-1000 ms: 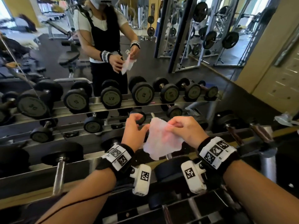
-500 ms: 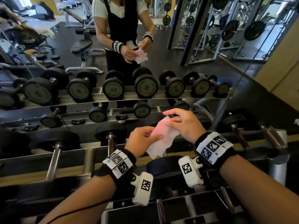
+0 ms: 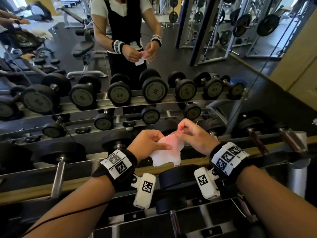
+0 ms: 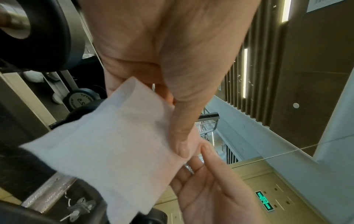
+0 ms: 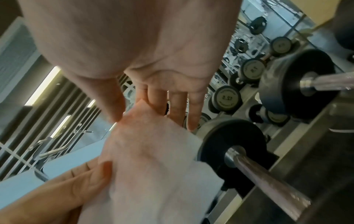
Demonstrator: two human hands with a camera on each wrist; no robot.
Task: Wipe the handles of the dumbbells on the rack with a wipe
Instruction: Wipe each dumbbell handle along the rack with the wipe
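Observation:
A white wipe [image 3: 167, 152] hangs between both hands above the dumbbell rack [image 3: 188, 162]. My left hand [image 3: 148, 143] pinches its left side, thumb on top. My right hand [image 3: 193, 134] pinches its upper corner with thumb and forefinger. In the left wrist view the wipe [image 4: 107, 150] is a folded square under the thumb; in the right wrist view the wipe [image 5: 153, 166] drapes down from the right hand's pinch. Black dumbbells with steel handles [image 3: 57, 177] lie on the rack below. One handle [image 5: 268, 184] runs just right of the wipe.
A mirror [image 3: 171, 74] behind the rack shows the reflected dumbbell rows and a person holding the wipe. More dumbbells [image 3: 253, 134] sit at the right end beside a steel post [image 3: 296, 179]. Weight machines stand in the reflected room.
The wipe went from spread flat to folded smaller between both hands. My hands drew closer together and the head view tilted down toward the rack.

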